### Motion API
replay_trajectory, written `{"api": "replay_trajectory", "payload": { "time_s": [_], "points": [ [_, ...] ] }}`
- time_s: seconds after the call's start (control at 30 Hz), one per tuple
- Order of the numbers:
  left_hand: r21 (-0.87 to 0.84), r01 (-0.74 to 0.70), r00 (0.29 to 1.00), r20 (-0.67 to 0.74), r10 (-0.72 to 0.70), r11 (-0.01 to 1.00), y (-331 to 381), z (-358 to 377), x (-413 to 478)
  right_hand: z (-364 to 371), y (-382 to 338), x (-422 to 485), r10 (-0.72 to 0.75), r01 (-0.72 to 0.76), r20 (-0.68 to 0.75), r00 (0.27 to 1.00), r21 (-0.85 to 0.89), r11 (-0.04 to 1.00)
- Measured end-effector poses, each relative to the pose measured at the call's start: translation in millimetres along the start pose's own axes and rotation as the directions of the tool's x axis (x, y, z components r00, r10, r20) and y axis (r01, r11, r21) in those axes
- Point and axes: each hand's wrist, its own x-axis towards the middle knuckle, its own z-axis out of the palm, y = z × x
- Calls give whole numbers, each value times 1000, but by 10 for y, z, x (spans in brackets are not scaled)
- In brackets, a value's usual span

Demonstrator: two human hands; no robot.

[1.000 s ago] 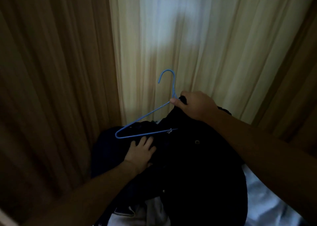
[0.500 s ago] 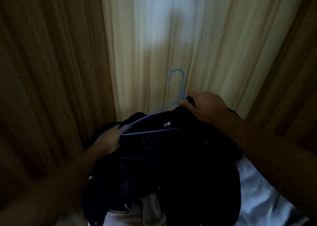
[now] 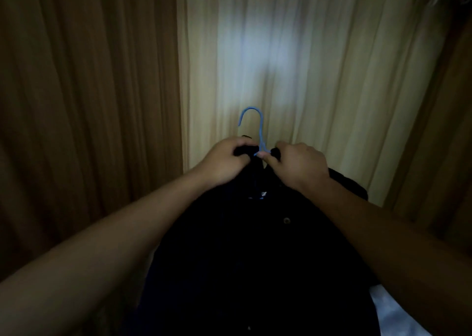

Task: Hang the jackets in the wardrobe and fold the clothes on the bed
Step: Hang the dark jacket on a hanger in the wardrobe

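A dark jacket [image 3: 255,259] hangs in front of me on a blue wire hanger [image 3: 258,126]; only the hook and neck of the hanger show above the collar. My left hand [image 3: 224,162] grips the collar just left of the hanger's neck. My right hand [image 3: 298,164] grips the collar on the right, its fingertips pinching at the base of the hook. A small white label and a round button show on the jacket below my hands. The hanger's shoulders are hidden inside the fabric.
Pale cream curtains [image 3: 281,54] hang straight ahead, lit by a soft patch of light. Brown curtains [image 3: 89,105] close in on the left and right. A strip of light bedding [image 3: 398,315] shows at the lower right.
My left hand rose from the hanger's left shoulder to the collar beside the hook. The jacket now covers the hanger's arms, and both hands meet at the neck.
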Motion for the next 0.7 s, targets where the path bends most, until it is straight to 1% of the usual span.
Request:
{"api": "replay_trajectory", "payload": {
  "time_s": [0.03,0.07,0.1,0.13,0.17,0.2,0.27,0.33,0.43,0.53,0.6,0.7],
  "points": [
    [53,-73,997,-10,73,996,7,-9,14,-70,27,39,23,-22,-20,1000,21,1000],
    [143,-135,990,-11,138,981,-16,-66,35,-142,78,73,53,-51,-37,998,45,998],
    [274,-209,976,3,216,939,-29,-140,58,-219,133,106,86,-83,-50,995,70,994],
    [408,-280,956,36,291,869,-60,-214,99,-298,184,137,118,-111,-65,991,93,989],
    [493,-329,939,79,335,806,-81,-258,141,-391,216,167,148,-138,-78,986,119,983],
    [531,-346,934,121,336,773,-84,-269,166,-497,227,198,174,-161,-89,981,138,977],
    [556,-335,940,135,315,761,-86,-224,220,-714,213,238,204,-190,-93,975,141,972],
    [602,-341,927,89,363,722,-64,-170,295,-890,196,252,213,-202,-81,974,119,972],
    [659,-374,880,31,473,653,175,-137,404,-1079,170,254,221,-214,-76,972,85,973],
    [634,-481,811,59,582,606,555,-118,528,-1250,97,268,224,-221,-77,971,47,974],
    [615,-509,796,70,601,602,757,-159,624,-1383,56,265,223,-220,-71,972,46,974],
    [614,-509,789,52,612,603,943,-264,777,-1649,79,266,205,-195,-63,977,132,972]
  ]
}}
